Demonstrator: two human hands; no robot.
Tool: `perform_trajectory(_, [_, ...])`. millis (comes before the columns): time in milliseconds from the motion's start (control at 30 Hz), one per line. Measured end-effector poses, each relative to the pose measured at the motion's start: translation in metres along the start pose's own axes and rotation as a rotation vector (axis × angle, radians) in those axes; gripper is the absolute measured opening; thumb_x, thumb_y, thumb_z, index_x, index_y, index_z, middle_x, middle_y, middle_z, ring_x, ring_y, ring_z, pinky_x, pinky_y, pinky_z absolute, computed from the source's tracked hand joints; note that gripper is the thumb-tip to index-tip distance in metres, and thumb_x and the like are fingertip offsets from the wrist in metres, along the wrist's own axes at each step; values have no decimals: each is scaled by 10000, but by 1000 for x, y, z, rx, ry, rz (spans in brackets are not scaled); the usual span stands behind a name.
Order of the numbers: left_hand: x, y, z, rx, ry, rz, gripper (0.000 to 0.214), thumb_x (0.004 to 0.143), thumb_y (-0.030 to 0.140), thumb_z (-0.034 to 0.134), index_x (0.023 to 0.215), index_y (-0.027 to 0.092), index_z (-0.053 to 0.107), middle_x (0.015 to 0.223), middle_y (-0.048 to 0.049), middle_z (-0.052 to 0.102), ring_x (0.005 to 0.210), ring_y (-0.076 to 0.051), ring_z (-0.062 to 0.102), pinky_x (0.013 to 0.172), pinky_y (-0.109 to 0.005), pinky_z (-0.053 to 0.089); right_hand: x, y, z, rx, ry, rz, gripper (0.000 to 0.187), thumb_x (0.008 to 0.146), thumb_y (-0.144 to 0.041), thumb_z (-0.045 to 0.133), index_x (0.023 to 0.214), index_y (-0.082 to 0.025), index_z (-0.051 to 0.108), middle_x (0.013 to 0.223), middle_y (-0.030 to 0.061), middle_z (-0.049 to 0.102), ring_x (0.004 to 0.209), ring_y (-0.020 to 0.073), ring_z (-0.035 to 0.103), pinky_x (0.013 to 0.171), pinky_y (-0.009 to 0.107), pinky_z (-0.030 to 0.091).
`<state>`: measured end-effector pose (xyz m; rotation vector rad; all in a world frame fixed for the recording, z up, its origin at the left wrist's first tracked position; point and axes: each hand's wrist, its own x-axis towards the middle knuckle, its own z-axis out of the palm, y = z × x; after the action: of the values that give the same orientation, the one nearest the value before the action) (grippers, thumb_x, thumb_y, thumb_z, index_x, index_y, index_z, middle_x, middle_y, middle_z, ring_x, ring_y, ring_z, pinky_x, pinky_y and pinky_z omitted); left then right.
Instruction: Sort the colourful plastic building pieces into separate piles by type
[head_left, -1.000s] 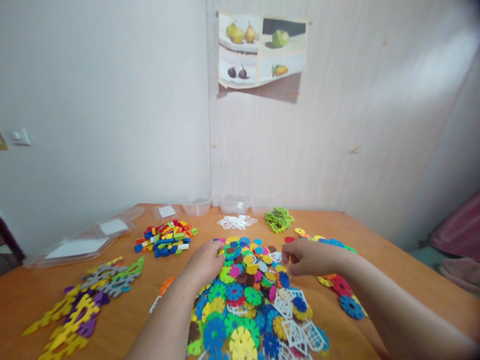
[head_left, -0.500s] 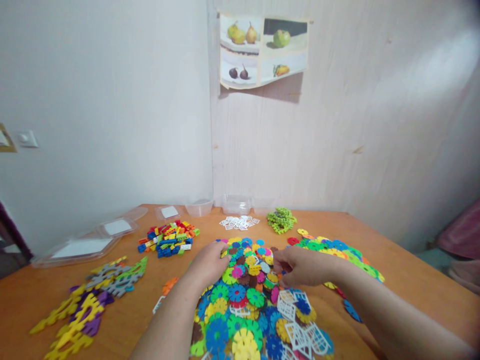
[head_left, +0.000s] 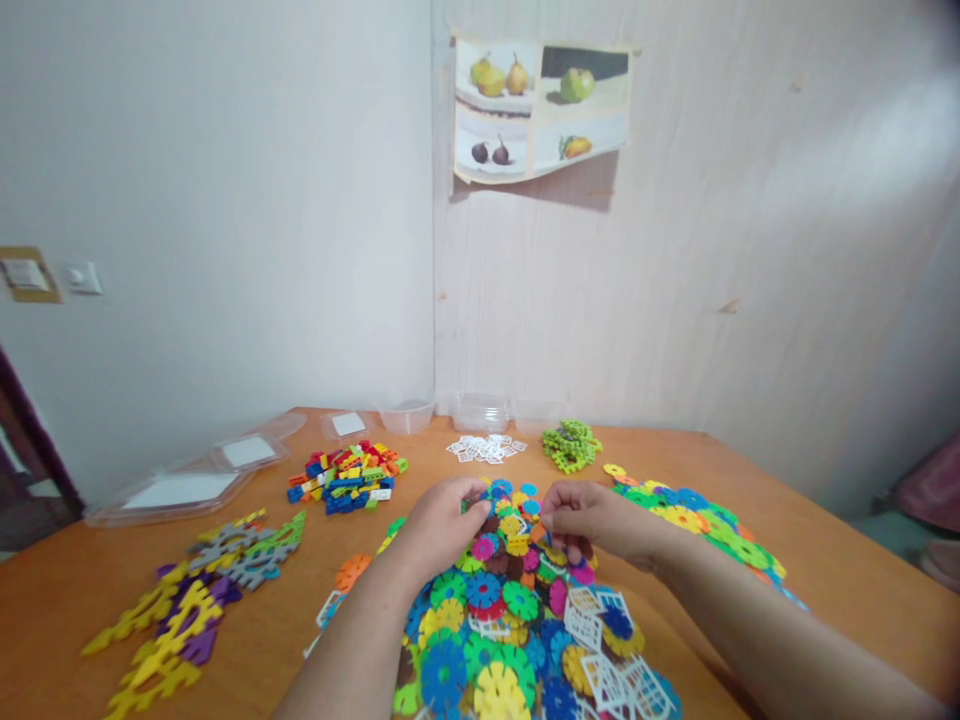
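Note:
A heap of colourful notched plastic discs (head_left: 482, 590) spreads over the middle of the table, with my hands at its far end. My left hand (head_left: 448, 520) curls over the heap's left side, thumb close to the bent fingers. Anything between them is hidden. My right hand (head_left: 592, 518) is at the right side, its thumb and fingers pinched together over the discs. A bit of orange shows by those fingertips, but I cannot tell if it is held. White lattice pieces (head_left: 604, 680) lie among the discs at the near right.
A second spread of discs (head_left: 705, 520) lies to the right. Building bricks (head_left: 349, 478), wavy interlocking strips (head_left: 184, 610), white lattice pieces (head_left: 486, 447) and a green cluster (head_left: 571, 444) surround the heap. Clear tubs (head_left: 480, 412) and lids (head_left: 180, 492) line the back and left edges.
My right hand has shifted slightly toward my left hand, its fingers closer together. My left hand has turned a little, thumb nearer the heap's middle. The whole view has swung slightly left.

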<state>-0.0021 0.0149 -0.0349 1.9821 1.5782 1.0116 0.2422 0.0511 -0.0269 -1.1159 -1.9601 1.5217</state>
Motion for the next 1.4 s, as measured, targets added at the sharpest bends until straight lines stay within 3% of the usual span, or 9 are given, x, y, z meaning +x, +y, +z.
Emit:
perform_trajectory(167, [-5,13,3,-215,-110,-5,408,833,446,571,1117,180,693,952,-49,729,822,-179,651,727,-264,498,4,-2,12,113,72,-48,373,764,-501,672,888,-174,545,701,-6,664,508,83,566,467,197,374])
perform_trajectory(367, [-11,23,6,-342,-187,-17,332,787,419,631,963,152,724,705,-7,645,603,-113,532,550,-209,397,2,-10,30,158,140,-109,411,751,-556,680,870,-190,534,679,-27,602,520,91,528,467,208,344])
perform_trajectory(533, [-6,13,4,-291,-70,-85,255,775,369,619,864,147,707,698,-8,644,602,-114,536,536,-206,385,11,-1,27,26,206,-171,443,806,-602,592,1008,-208,560,737,-4,625,576,132,569,494,237,381])
perform_trajectory(667, [1,1,-3,-258,153,-127,175,765,319,605,818,165,668,729,-3,663,656,-125,576,577,-211,416,16,25,-2,-424,636,-264,375,884,-567,472,956,-221,597,725,32,643,692,202,611,615,296,434])
perform_trajectory(767, [5,-10,-10,-236,291,-149,140,769,298,587,807,176,645,709,9,653,641,-123,577,570,-213,412,16,44,-23,-655,787,-223,334,921,-519,414,963,-242,596,828,57,690,777,232,646,672,309,433])
perform_trajectory(900, [7,-21,-18,-175,415,-156,148,787,306,575,820,178,642,714,4,655,660,-130,594,593,-220,428,19,56,-31,-784,823,-159,336,947,-486,362,987,-246,594,872,70,714,817,243,671,666,301,421])
perform_trajectory(1167, [8,-33,-36,-77,621,-182,148,776,299,599,810,175,672,718,-4,679,670,-139,610,624,-230,428,29,63,-26,-925,855,-255,297,947,-450,405,979,-255,627,821,33,731,740,210,688,608,269,392])
perform_trajectory(1267, [12,-38,-57,36,640,-226,154,792,302,597,822,189,698,752,-18,701,712,-156,621,653,-247,432,31,64,-26,-934,842,-279,286,948,-441,414,968,-256,631,810,24,733,738,205,690,601,265,389])
perform_trajectory(1400, [16,-45,-96,492,617,-299,156,792,313,610,836,235,737,892,-52,707,867,-215,609,773,-317,439,32,63,-24,-942,839,-311,279,950,-423,412,939,-251,632,791,22,727,732,203,690,592,265,382])
